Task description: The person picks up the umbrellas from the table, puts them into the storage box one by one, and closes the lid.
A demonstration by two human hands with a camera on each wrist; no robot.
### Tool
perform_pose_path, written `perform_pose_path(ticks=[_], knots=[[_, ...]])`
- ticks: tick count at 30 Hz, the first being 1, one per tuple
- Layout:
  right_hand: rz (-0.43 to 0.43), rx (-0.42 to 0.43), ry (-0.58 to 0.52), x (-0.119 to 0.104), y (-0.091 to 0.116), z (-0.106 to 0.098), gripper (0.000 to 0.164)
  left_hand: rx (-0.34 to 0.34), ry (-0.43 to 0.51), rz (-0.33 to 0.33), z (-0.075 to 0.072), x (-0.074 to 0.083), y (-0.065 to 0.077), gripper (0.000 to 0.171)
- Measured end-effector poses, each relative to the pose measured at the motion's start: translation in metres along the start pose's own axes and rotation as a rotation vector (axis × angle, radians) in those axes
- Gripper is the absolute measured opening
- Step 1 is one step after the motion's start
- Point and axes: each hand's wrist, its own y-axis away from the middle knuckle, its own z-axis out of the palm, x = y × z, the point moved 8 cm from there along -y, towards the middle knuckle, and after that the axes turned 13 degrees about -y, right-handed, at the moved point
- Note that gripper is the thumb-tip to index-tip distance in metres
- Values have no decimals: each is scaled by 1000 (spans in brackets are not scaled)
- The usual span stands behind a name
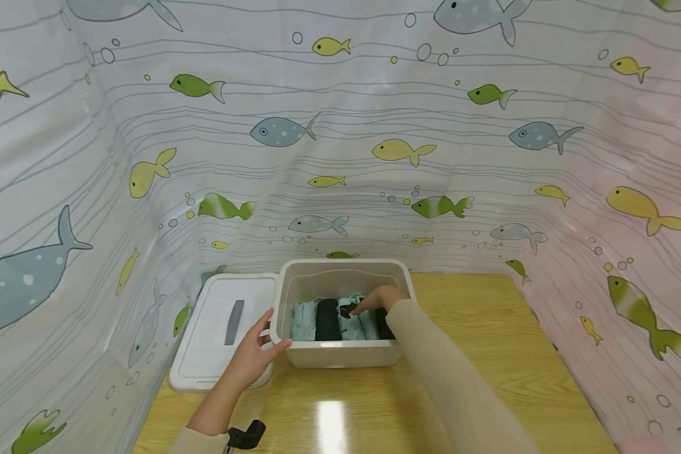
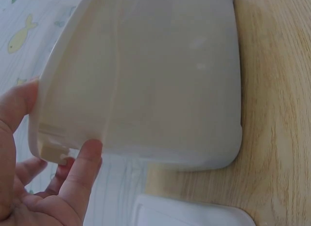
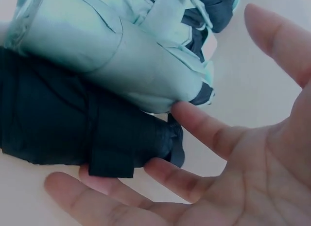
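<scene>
A beige plastic storage box (image 1: 343, 357) stands on the table, holding a row of folded umbrellas. From the left, a light teal umbrella (image 1: 303, 323) comes first, beside a black umbrella (image 1: 328, 320). Patterned teal ones lie in the middle, and another black umbrella (image 3: 48, 114) is at the right end. My left hand (image 1: 252, 359) grips the box's front left corner by its rim (image 2: 36, 124). My right hand (image 1: 383, 297) reaches inside with fingers spread, fingertips right at the ends of the black umbrella and the teal umbrella (image 3: 121, 51) next to it.
To the left of the box lies its white lid (image 1: 204, 343) with a grey handle (image 1: 234, 323). A wooden table (image 1: 471, 340) carries both. Fish-print sheets (image 1: 374, 113) hang as walls behind and on both sides.
</scene>
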Motion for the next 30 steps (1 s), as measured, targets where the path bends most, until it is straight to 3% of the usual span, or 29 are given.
perform_pose_path(ticks=[5,9,13,18,22,30], knots=[[-40,-33,53,-4,6,-5,99,-1,10,5,-1,3,-1,90],[-51,16,67,-7,19,-18,94,-3,27,16,0,6,-3,90],[-50,-2,-47,-6,31,-22,94,-5,26,14,2,5,-3,92],[-71,-103,-157,-9,51,-20,88,4,8,0,1,2,-1,92],[-131,-120,-157,-14,68,-24,80,3,6,2,1,1,-2,92],[-345,-44,-49,-14,101,-29,62,-1,-11,-12,1,-1,-1,94]])
